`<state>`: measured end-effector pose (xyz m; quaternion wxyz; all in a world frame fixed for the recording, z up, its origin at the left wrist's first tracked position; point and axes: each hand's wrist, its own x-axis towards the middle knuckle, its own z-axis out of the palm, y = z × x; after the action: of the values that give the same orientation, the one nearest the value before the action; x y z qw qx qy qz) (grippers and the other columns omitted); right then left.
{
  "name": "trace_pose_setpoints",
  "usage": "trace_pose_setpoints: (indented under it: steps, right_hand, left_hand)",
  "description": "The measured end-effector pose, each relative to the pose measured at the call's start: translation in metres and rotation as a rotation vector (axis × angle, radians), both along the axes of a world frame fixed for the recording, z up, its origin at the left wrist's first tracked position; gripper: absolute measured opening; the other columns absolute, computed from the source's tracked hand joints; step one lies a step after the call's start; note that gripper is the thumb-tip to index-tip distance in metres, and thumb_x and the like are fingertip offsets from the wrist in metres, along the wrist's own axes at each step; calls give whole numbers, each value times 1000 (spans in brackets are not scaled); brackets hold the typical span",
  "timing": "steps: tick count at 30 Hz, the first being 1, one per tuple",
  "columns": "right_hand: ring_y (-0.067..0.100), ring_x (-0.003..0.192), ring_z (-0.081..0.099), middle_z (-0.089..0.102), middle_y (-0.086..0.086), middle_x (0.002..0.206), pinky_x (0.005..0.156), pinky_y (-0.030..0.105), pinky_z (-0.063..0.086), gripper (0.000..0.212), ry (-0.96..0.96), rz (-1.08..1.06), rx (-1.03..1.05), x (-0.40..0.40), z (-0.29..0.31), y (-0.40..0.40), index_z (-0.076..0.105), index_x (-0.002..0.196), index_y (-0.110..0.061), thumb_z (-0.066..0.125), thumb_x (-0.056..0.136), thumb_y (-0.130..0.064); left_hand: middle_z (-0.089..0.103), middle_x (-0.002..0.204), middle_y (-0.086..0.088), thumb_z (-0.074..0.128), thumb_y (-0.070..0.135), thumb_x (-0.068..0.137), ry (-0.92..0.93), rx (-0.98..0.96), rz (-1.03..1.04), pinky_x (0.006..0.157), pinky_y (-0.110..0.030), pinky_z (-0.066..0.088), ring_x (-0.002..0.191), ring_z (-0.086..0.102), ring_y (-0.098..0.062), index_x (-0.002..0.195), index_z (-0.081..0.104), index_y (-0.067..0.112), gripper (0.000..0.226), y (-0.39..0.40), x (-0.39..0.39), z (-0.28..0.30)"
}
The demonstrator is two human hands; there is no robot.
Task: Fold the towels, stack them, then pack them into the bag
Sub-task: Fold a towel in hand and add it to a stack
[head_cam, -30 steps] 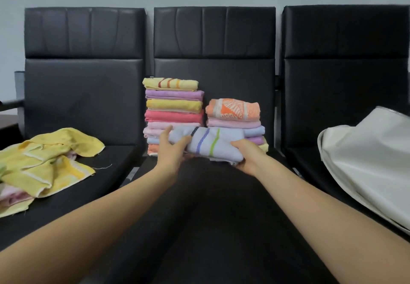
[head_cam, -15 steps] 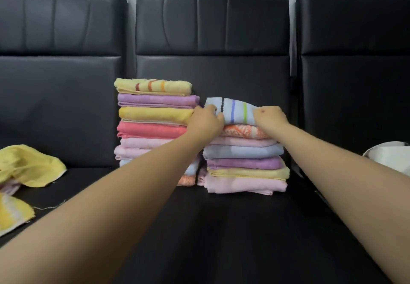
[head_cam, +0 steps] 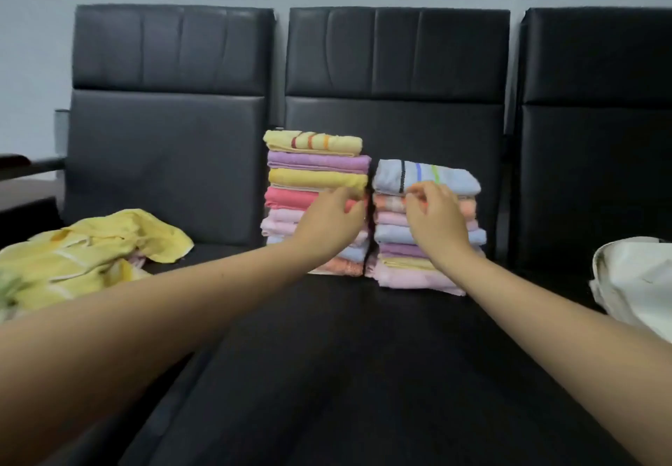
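At bench's back edge: folded pale-blue striped towel (head_cam: 425,178) atop right stack (head_cam: 429,243). Left hand (head_cam: 329,220), right hand (head_cam: 434,218) loose, empty. Stacking step; next: fetch crumpled yellow towels (head_cam: 98,251), left end.

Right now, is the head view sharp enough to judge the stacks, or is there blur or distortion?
Head view: soft even light, no glare; both hands, left hand and right hand, slightly motion-blurred; folded stacks readable; wide-angle bends the chair backs.

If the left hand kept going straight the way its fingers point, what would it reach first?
Most likely the left stack of folded towels: the left hand points at its coral and yellow layers, though depth is unclear.
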<state>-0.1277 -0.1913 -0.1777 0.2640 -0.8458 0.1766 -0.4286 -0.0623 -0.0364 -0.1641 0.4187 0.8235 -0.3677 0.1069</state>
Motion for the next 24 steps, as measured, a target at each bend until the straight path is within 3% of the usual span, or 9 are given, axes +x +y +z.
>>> trace_pose_setpoints:
  steps: [4,6,9,14,16,19,21,22,24]
  right_hand:
    - [23,87,62,70,5,84,78,35,47,28,239,262,211,10,-42,99,69,77,-13,46,93,-15]
    - [18,71,62,67,-1,69,67,30,48,34,308,378,346,21,-60,148,65,65,-20,46,92,-13]
    - [12,57,55,61,-2,62,54,22,41,34,421,501,483,44,-81,214,62,62,-17,46,92,-13]
    - [15,68,58,64,-5,66,66,31,46,29,504,601,492,96,-86,298,67,65,-19,47,87,-18]
    - [17,67,54,62,-1,67,64,33,43,26,492,638,499,118,-81,325,70,75,-8,49,84,-20]
    - [20,67,43,47,7,69,62,32,34,32,474,670,511,153,-76,359,60,78,6,49,83,-23]
    - [20,68,45,46,5,70,58,29,33,26,487,633,458,172,-73,376,52,70,-9,50,88,-28]
    - [22,75,51,53,4,78,59,30,36,26,496,606,430,183,-72,383,54,75,-13,51,90,-34]
    - [29,103,57,61,6,108,78,34,46,46,532,553,442,210,-74,389,62,104,-13,52,88,-54]
  left_hand:
    - [72,90,-4,41,20,95,203,87,85,72,-32,51,78,65,-21,80,71,14,34,109,-1,-27]
    - [70,76,1,40,19,97,218,105,187,64,-27,44,65,61,-14,69,68,15,40,166,7,-44]
    - [67,77,3,40,19,98,227,151,381,66,-27,41,70,57,-11,69,66,17,39,257,15,-69]
    - [63,82,-12,47,17,93,166,103,705,75,-43,45,85,58,-30,82,66,3,27,382,38,-93]
    - [60,102,-12,54,24,92,102,84,811,84,-44,43,104,52,-32,100,67,7,23,409,53,-99]
    - [54,124,-11,56,57,83,239,94,848,96,-45,40,121,43,-32,129,55,16,62,430,81,-110]
    - [57,125,-8,42,73,76,343,105,844,95,-47,44,119,48,-31,133,53,19,80,436,97,-117]
    - [58,124,-6,38,74,77,362,100,846,93,-47,45,118,49,-30,131,54,20,77,436,104,-121]
    - [59,118,-3,35,73,79,339,86,835,90,-45,46,114,50,-27,125,59,26,70,434,114,-123]
